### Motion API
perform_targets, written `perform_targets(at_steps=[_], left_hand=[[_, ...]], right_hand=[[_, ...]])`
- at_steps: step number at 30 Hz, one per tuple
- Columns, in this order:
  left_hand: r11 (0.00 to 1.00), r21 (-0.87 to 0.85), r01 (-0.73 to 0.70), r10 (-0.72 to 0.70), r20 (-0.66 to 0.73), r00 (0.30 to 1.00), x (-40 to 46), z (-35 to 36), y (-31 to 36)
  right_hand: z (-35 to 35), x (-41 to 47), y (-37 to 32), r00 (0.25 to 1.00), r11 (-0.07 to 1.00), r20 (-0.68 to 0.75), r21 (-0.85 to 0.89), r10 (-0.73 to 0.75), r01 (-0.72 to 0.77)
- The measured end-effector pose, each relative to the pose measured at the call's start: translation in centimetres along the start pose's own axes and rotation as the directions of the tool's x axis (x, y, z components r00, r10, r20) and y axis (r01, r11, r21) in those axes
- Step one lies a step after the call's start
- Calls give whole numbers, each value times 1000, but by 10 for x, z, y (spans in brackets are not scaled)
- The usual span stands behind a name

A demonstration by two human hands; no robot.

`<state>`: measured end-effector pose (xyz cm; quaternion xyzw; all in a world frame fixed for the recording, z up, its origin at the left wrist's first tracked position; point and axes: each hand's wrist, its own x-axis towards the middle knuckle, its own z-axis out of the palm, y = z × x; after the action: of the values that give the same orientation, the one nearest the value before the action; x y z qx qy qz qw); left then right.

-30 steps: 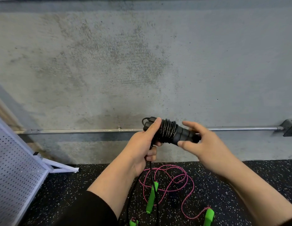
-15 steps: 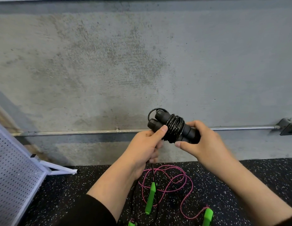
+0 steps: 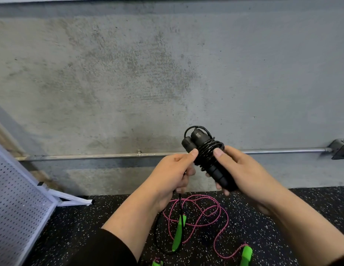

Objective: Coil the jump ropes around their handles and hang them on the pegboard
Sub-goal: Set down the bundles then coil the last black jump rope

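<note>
Handles of the black jump rope [image 3: 207, 156], 2 of them side by side, sit tilted in mid-air in front of the concrete wall [image 3: 148, 73], with black cord wound in tight turns around their middle and a small loop standing off the top end. The right hand [image 3: 242, 169] grips the lower part of the handles, fingers curled beneath and thumb pressed on the coils. The left hand [image 3: 173, 173] touches the coils with its thumb tip while its curled fingers pinch the loose tail of cord, which drops down to the floor [image 3: 90, 223]. On the speckled black floor below lies a pink jump rope [image 3: 205, 214] in loose loops with green handles, uncoiled. The white pegboard [image 3: 15, 204] leans at the far left. A metal conduit [image 3: 100, 156] runs along the wall behind the hands.
</note>
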<state>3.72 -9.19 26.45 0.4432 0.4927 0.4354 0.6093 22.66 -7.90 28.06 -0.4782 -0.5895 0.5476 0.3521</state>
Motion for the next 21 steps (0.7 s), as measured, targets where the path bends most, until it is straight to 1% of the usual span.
perform_targets(at_steps=[2,4,5,7,9,10,11,13,16,18,19,21], left_hand=[[998,-8,66,-66,-6,998,0,1,0],[993,-16,114,-114,-10,993,0,2,0],[992,-14,128,-128,-9,992,1,2,0],[988,-15,151,-151,-20,988,2,4,-2],[986,-37,164,-166,-54,985,3,5,-4],[985,-55,162,-165,-67,984,3,4,-5],[986,-72,153,-158,-73,985,3,3,-5],[990,-78,119,-124,-64,990,3,1,-5],[996,-58,70,-71,-32,997,3,1,-5],[995,-75,72,-74,-28,997,2,3,-5],[994,-81,78,-80,-24,996,2,4,-5],[993,-68,93,-94,-1,996,3,5,-4]], right_hand=[[0,3,3,989,963,-89,-251,-121,95],[3,3,6,977,920,-110,-369,-182,130],[3,4,8,975,895,-107,-427,-193,130],[2,5,13,973,802,-86,-584,-214,125],[3,5,16,979,711,-22,-690,-205,133],[3,4,16,982,698,12,-702,-189,143],[4,3,15,985,713,42,-685,-169,152],[5,0,11,992,784,58,-608,-109,122],[3,2,8,999,880,30,-471,-45,54],[2,3,8,998,919,-16,-389,-67,55],[1,4,8,994,924,-56,-377,-90,63],[2,4,11,979,896,-149,-439,-139,60]])
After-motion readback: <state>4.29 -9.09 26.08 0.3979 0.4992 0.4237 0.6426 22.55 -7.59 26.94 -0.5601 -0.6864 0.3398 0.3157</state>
